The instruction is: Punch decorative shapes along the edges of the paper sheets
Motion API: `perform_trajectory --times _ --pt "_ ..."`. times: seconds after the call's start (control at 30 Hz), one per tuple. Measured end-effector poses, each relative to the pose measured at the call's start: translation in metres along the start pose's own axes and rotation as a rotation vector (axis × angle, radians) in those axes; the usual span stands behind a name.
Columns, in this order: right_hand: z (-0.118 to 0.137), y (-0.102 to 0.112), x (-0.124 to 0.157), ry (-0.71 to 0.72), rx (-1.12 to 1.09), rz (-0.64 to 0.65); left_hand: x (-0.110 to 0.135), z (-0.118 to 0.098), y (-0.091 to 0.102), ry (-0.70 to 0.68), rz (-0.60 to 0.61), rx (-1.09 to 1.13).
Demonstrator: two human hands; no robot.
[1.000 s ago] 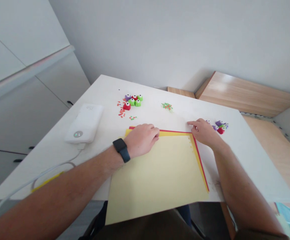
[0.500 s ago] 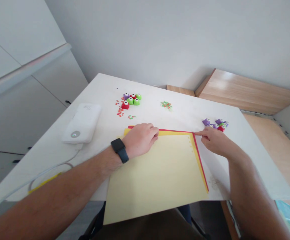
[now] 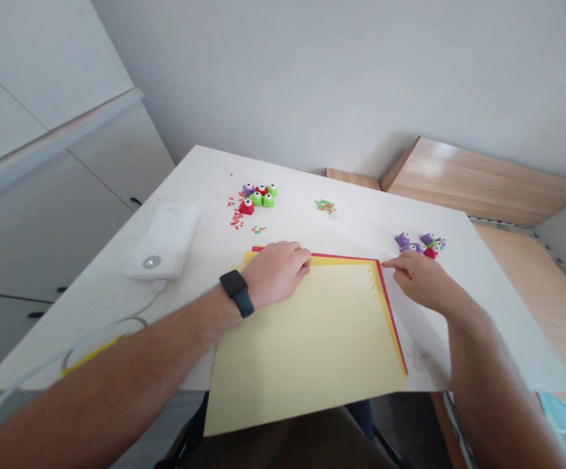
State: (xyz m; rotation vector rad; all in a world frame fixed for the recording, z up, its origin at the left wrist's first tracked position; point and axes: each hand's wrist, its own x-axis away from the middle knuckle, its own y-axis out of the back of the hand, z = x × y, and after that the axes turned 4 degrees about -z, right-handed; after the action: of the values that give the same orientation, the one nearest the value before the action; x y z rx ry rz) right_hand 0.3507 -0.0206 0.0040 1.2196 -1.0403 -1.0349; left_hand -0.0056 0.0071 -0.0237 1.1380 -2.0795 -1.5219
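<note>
A stack of paper sheets (image 3: 307, 339), pale yellow on top with darker yellow and red edges showing, lies on the white table (image 3: 116, 273) and overhangs its near edge. My left hand (image 3: 277, 270), a dark watch on its wrist, rests curled on the sheets' far edge, fingers pressed down on the paper. My right hand (image 3: 417, 277) lies at the stack's far right corner, index finger pointing left and touching that corner, the other fingers curled. Just beyond it sits a cluster of small purple, red and green craft punches (image 3: 422, 243).
Another group of green, red and purple punches (image 3: 259, 195) sits at the far left with red paper bits (image 3: 236, 218) strewn by it. A small heap of green and red confetti (image 3: 325, 207) lies mid-table. A white power bank (image 3: 165, 240) with a cable sits left. Wooden boards (image 3: 482, 182) stand beyond.
My right hand has drawn back from beside the punches to the stack's far right corner. My left hand has stayed on the sheets.
</note>
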Motion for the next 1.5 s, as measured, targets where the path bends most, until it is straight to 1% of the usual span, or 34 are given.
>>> perform_trajectory --times 0.07,0.17,0.33,0.47,0.53,0.57,0.73,0.83,0.9,1.07,1.2,1.3,1.37,1.43,1.5 --pt "0.008 0.001 -0.002 -0.003 -0.035 -0.035 0.0 -0.001 0.001 0.0 0.003 -0.005" --pt "0.024 0.006 -0.009 0.036 -0.093 -0.057 0.0 -0.002 0.002 0.005 0.003 -0.008" --pt "0.062 0.018 -0.035 0.148 -0.152 -0.08 -0.001 -0.004 0.002 0.021 -0.002 -0.013" --pt "0.097 0.021 -0.074 0.239 -0.22 -0.168 -0.001 -0.003 0.001 0.021 -0.006 -0.009" --pt "0.115 0.019 -0.097 0.247 -0.259 -0.223 0.0 -0.003 0.001 0.017 -0.004 -0.006" --pt "0.124 0.018 -0.109 0.259 -0.28 -0.23 0.0 -0.003 0.002 0.015 -0.002 -0.005" --pt "0.168 0.004 -0.167 0.294 -0.307 -0.215 0.0 -0.003 0.002 0.01 -0.002 -0.013" --pt "0.189 -0.006 -0.193 0.322 -0.247 -0.191 0.0 -0.002 0.001 0.01 -0.009 -0.014" --pt "0.198 -0.012 -0.205 0.335 -0.219 -0.188 0.0 -0.002 0.0 0.007 -0.012 -0.014" --pt "0.208 -0.019 -0.222 0.309 -0.201 -0.18 0.0 -0.002 -0.001 -0.001 -0.012 -0.017" --pt "0.209 -0.019 -0.223 0.291 -0.209 -0.197 0.0 -0.002 -0.002 0.0 -0.013 -0.019" --pt "0.206 -0.015 -0.214 0.276 -0.222 -0.218 0.0 -0.002 -0.001 0.0 -0.016 -0.017" --pt "0.199 -0.009 -0.204 0.263 -0.258 -0.244 0.001 -0.002 -0.001 0.001 -0.02 -0.011" --pt "0.188 -0.002 -0.189 0.248 -0.367 -0.289 0.001 -0.002 0.0 0.004 -0.024 -0.003" --pt "0.17 0.004 -0.172 0.206 -0.49 -0.356 0.001 -0.001 0.0 0.009 -0.025 0.005"
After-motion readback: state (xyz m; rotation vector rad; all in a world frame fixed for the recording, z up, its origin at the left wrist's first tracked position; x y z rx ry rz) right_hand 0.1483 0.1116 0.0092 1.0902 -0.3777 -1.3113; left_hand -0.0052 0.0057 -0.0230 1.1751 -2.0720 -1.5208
